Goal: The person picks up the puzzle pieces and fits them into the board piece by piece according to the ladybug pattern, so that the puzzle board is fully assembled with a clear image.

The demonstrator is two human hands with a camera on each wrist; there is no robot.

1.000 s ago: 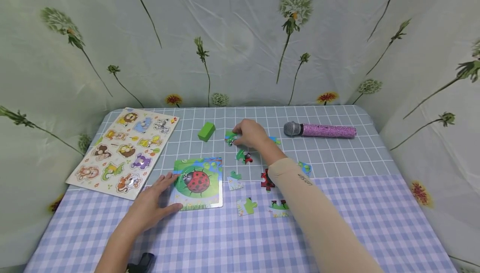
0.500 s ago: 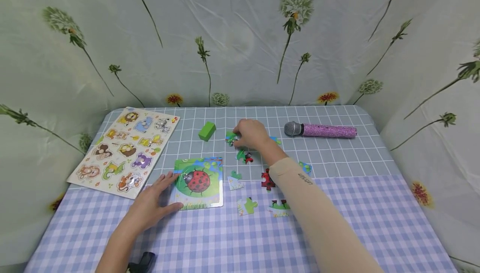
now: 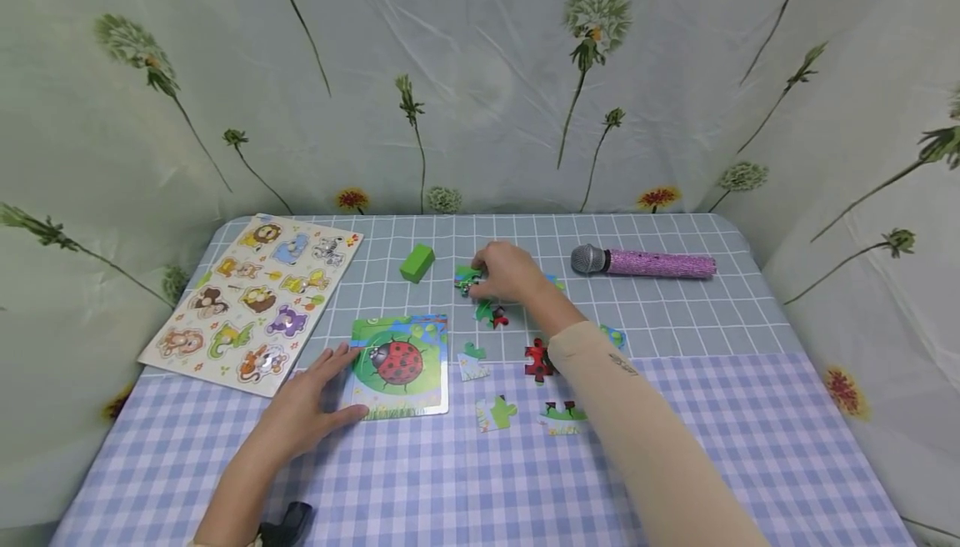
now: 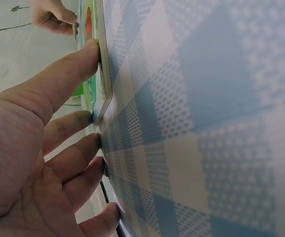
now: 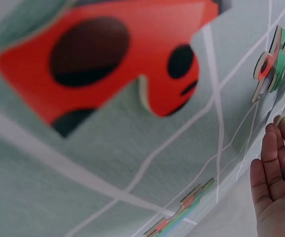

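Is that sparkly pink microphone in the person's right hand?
No, the microphone lies on the grey gridded cloth, apart from the right hand, which pinches a puzzle piece.

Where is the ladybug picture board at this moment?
In the head view, the ladybug board lies left of centre, between the left hand at its left edge and the loose puzzle pieces to its right.

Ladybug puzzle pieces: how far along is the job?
Done: the ladybug picture lies whole, assembled or not I can't tell; nothing else looks joined. In hand: the right hand pinches a green piece; the left hand touches the picture's edge. Left: the red piece and the red-and-green piece, among others, lie apart.
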